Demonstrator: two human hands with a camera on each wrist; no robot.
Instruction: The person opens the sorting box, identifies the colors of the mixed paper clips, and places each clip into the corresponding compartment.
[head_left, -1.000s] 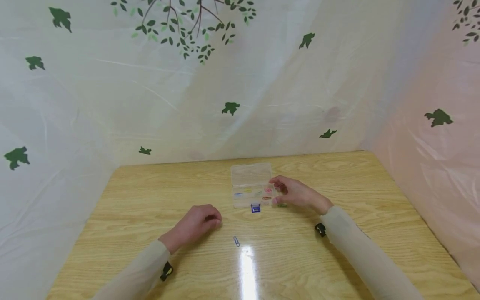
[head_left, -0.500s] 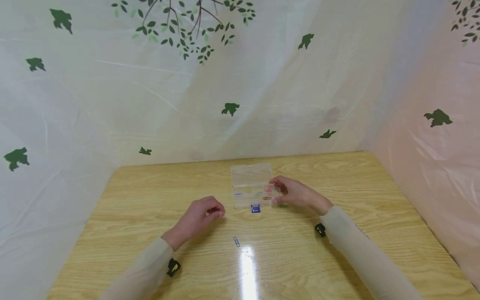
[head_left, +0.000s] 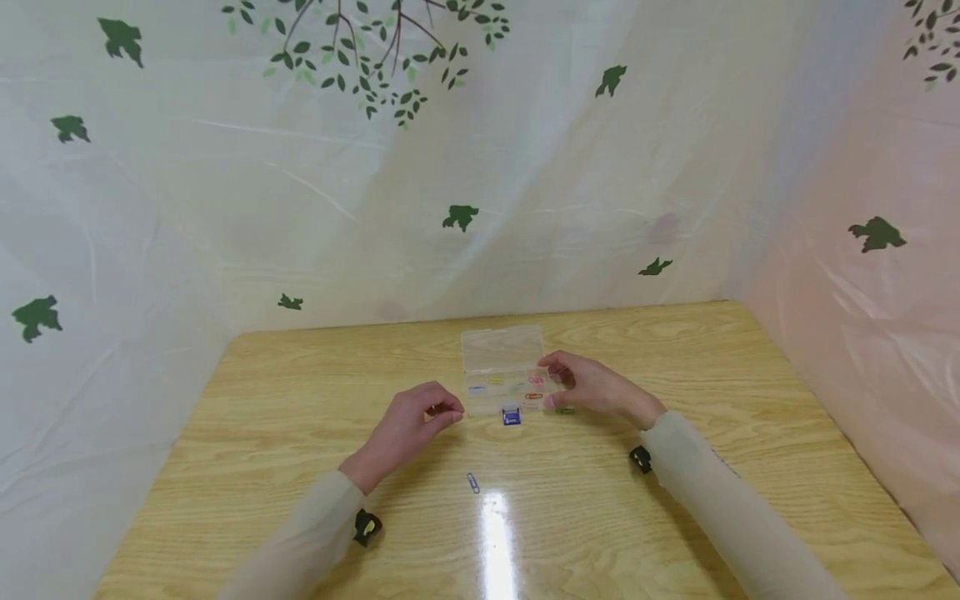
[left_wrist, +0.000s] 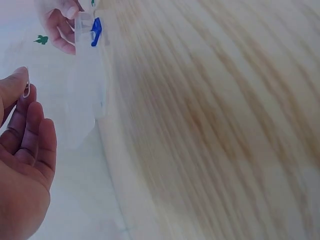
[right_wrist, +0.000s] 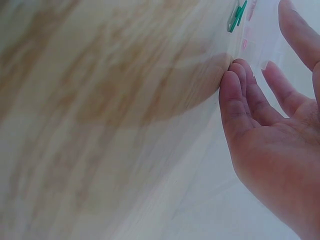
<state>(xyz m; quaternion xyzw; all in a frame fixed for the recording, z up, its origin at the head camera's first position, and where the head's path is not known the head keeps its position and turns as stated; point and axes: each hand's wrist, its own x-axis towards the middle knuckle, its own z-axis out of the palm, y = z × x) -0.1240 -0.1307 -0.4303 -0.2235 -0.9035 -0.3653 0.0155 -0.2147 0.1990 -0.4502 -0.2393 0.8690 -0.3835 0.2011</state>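
A clear plastic compartment box [head_left: 502,350] lies on the table with its lid raised at the back and a blue latch [head_left: 512,417] at the front. Coloured paper clips sit in its compartments, among them a red paper clip [head_left: 534,396]. My right hand [head_left: 600,390] holds the box's right end, thumb at the front and fingers toward the back. Thumb and forefinger of my left hand [head_left: 412,423] pinch a pale paper clip [left_wrist: 27,90], close to the box's front left corner. The remaining left fingers are loosely curled.
A blue paper clip [head_left: 473,483] lies on the wooden table [head_left: 300,392] in front of the box. Beside the box's right end is a green paper clip [head_left: 566,411]. Pale sheeting [head_left: 337,208] with leaf and bird prints stands behind and along both sides.
My left hand has moved right and farther from me, up to the box's left corner. My right hand and the box stay where they were.
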